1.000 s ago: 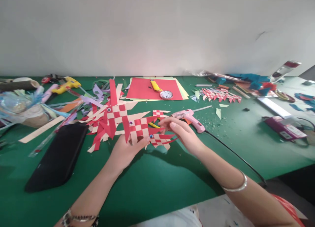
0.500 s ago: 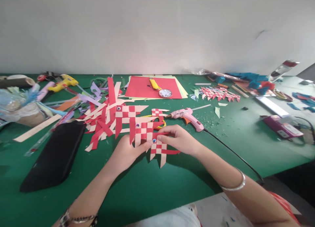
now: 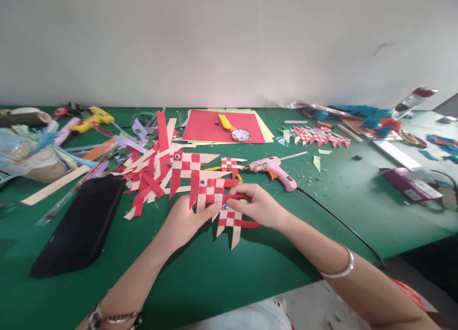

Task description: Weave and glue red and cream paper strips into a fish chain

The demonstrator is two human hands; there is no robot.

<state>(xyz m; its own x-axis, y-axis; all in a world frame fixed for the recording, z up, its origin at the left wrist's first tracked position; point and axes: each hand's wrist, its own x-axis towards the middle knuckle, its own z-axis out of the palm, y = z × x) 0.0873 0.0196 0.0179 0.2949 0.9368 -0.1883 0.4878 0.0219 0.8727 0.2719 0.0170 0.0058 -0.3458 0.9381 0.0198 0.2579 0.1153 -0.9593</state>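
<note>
At six o'clock from the hands, pale clothing (image 3: pixel 239 316) is cut off by the bottom edge, as is the beaded bracelet (image 3: pixel 116 316) on the left wrist. The left hand (image 3: pixel 188 219) is half curled, its thumb pressed on the middle red-and-cream woven paper fish (image 3: pixel 211 191); its fingers are mostly hidden behind the paper. The right hand (image 3: pixel 261 207) pinches thumb to forefinger at the upper edge of the lowest woven paper fish (image 3: pixel 230 218), covering part of it. The upper woven paper fish (image 3: pixel 186 164) juts out toward eleven o'clock; whether the three are joined is unclear. At nine o'clock lies a flat black slab (image 3: pixel 78 230), its nature hard to make out.

At two o'clock is a pink glue gun (image 3: pixel 272 170); the yellow scissor-like handles (image 3: pixel 214 168) near its nozzle are partly covered by a small checked paper piece (image 3: pixel 229 164). At three o'clock a magenta box (image 3: pixel 411 184) carries a white label, too small to read. Between nine and ten, a clear plastic-wrapped bundle (image 3: pixel 26 153) runs off the left edge.

Farther, at twelve, a round case (image 3: pixel 241 135) holding tiny white and dark bits sits on red paper (image 3: pixel 200 125). Farthest, toward two, a clear cylindrical container (image 3: pixel 415 102) leans, its contents indistinct.
</note>
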